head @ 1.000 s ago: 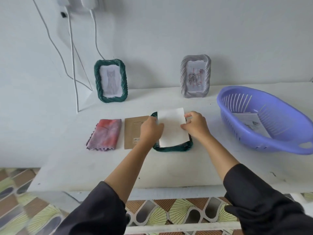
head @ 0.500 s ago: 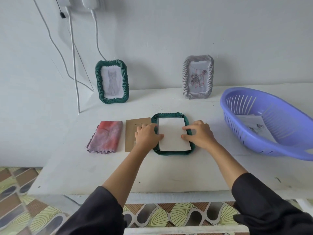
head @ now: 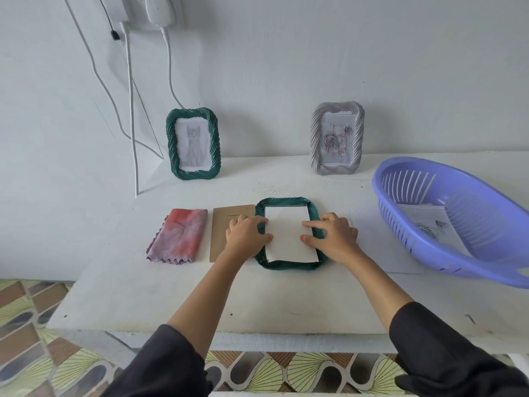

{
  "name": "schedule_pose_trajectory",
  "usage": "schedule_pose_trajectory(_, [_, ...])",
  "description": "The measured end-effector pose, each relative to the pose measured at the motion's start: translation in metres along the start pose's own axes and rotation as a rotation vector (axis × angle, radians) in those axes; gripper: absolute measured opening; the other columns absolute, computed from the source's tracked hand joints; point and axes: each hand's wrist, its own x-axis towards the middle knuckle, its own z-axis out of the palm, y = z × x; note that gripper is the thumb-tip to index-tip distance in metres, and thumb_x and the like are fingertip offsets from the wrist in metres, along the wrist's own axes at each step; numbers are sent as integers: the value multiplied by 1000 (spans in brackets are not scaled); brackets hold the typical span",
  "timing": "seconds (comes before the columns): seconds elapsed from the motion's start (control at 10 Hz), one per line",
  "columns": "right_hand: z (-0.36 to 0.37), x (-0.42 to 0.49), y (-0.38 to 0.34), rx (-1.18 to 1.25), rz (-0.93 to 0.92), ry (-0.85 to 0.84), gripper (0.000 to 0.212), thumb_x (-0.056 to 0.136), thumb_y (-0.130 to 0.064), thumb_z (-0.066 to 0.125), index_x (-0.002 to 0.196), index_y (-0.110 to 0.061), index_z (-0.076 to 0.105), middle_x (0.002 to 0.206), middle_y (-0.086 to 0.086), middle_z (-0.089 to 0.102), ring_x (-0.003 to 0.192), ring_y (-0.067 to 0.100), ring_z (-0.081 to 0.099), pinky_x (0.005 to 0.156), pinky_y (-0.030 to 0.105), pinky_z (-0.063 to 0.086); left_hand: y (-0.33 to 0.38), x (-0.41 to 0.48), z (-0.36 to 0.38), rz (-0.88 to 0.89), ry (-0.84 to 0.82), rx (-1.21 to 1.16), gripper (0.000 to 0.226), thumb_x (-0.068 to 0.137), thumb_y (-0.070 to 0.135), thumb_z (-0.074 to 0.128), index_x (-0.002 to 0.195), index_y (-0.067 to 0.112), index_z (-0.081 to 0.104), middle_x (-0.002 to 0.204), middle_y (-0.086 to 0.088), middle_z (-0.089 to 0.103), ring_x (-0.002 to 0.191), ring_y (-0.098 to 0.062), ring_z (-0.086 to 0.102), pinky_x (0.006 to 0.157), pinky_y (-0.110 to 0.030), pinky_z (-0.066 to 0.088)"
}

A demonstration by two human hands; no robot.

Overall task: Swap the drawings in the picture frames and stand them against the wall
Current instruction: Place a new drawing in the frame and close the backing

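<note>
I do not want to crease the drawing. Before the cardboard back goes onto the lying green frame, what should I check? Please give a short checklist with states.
1. Lying green frame flat, back side up: ok.
2. White paper within the frame's border: ok.
3. Paper seated at all corners: cannot tell.
4. Left hand and right hand touch the paper's edges: ok.
5. Cardboard back free to lift: not ok, the left hand is over part of it.

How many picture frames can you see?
3. The green cat frame stands against the wall, left; the grey rose frame stands against the wall, right; the flat green frame lies on the table, white paper on its back. None seems hidden.
</note>
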Motion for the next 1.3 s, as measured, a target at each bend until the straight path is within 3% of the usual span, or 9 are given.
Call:
schedule_pose_trajectory(0.8, [3,5,2,36,1,8,40,83,-47,58,122,-39,55,132,0,40,127,20,31,100,37,21,-3,7,1,18,5,32,46,91,38,52,135,31,44,140,-9,39,132,-31,29,109,-40,25])
schedule_pose_trajectory(0.9, [3,5,3,63,10,16,38,83,-49,57,121,-41,55,133,-1,41,128,19,31,101,37,20,-3,5,-3,-63,143,-61,45,92,32,48,137,25,43,139,-13,36,129,-33,31,106,-41,30])
schedule_pose_trajectory(1.0, [2,4,4,106,21,27,37,83,-49,57,119,-42,56,133,-2,41,128,18,31,103,36,18,-10,2,-12,-300,250,-64,48,92,26,41,138,12,37,142,-17,30,129,-36,30,103,-44,33])
schedule_pose_trajectory(1.1, [3,3,6,90,13,12,39,83,-47,59,120,-40,56,133,-3,40,128,17,30,103,36,18,-15,0,-17,-428,122,19,57,93,31,47,140,8,25,141,-19,27,131,-34,27,103,-42,35])
schedule_pose_trajectory(1.3, [3,6,4,77,10,-12,38,84,-46,58,121,-42,55,132,-2,39,127,17,29,103,35,17,-14,-2,-11,-427,82,127,61,93,40,47,139,7,22,139,-23,31,128,-35,31,99,-41,40])
